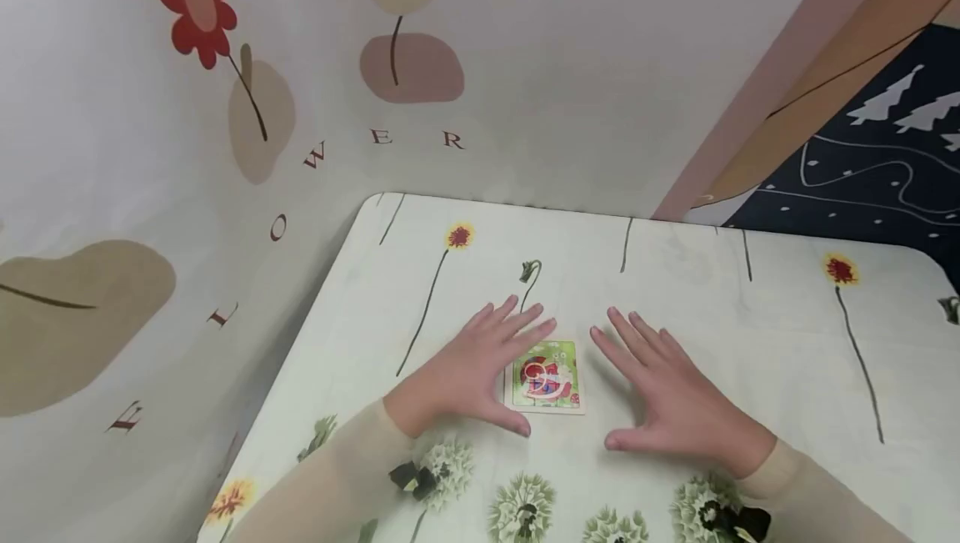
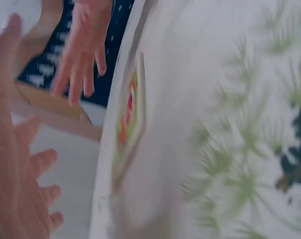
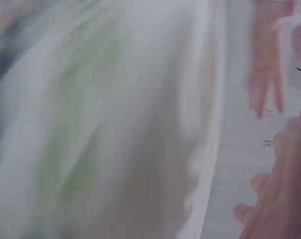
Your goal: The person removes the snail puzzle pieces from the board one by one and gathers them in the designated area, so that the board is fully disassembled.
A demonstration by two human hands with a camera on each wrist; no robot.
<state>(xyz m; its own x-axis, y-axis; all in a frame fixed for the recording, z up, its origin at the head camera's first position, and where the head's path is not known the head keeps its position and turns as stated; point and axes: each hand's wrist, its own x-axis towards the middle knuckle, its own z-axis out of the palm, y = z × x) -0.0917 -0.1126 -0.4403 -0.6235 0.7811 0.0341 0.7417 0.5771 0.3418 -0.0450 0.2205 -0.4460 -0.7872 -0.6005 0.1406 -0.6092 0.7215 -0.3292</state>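
A small square picture puzzle (image 1: 561, 372) in a pale frame, showing a red snail-like figure on green, lies flat on the table. In the head view my left hand (image 1: 480, 368) hovers at its left side with fingers spread, overlapping its left edge. My right hand (image 1: 667, 393) is a short way to its right, fingers also spread, holding nothing. Seen low from the left wrist, the puzzle (image 2: 129, 112) shows its thin edge, with the left hand (image 2: 16, 149) beside it. The right wrist view is blurred; the right hand (image 3: 280, 189) appears at its right side.
A white cloth (image 1: 750, 343) printed with flowers and stems covers the table. Behind and to the left hangs a pale curtain (image 1: 555, 84) with flower shapes and letters. A dark blue panel (image 1: 862, 168) with white trees is at the right back.
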